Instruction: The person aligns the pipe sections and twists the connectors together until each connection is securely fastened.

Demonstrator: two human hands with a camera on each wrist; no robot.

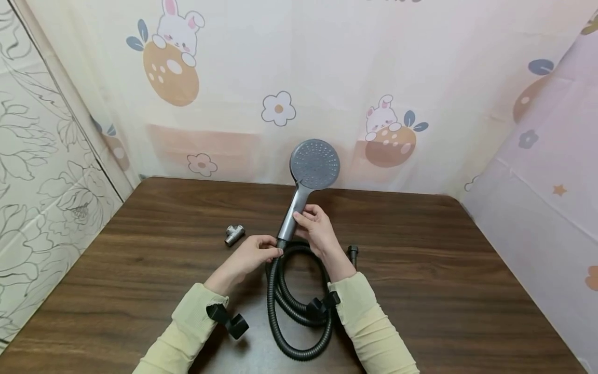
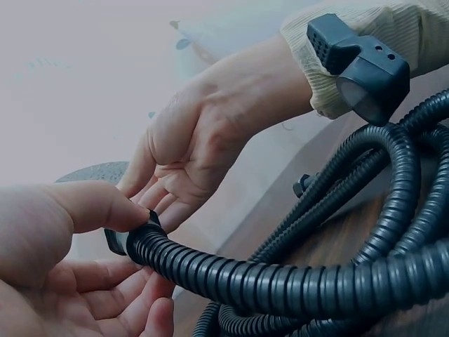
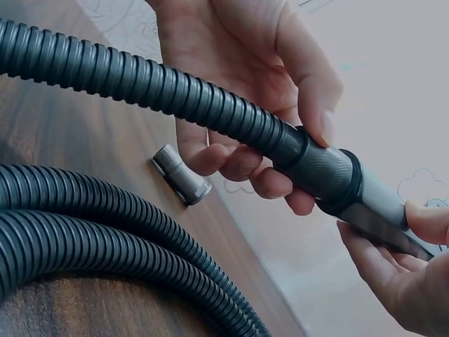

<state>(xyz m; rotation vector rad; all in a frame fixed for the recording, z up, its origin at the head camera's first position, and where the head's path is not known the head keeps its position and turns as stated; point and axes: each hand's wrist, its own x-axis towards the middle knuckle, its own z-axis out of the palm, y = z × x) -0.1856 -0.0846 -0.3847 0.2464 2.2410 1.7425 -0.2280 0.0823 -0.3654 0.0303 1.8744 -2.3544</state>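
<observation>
A grey shower head with a round spray face is held up above the table, its handle slanting down to the left. My right hand grips that handle between thumb and fingers. At the handle's lower end, the left hand pinches the black connector nut where the ribbed black hose joins. In the right wrist view the nut sits against the handle's end, the left thumb and fingertips around it. The hose runs down from there into loose coils on the table.
Left of the hands, a small metal tee fitting lies on the dark wooden table. The hose's other end, with a black nut, lies right of the right wrist. A patterned curtain hangs behind the table's back edge.
</observation>
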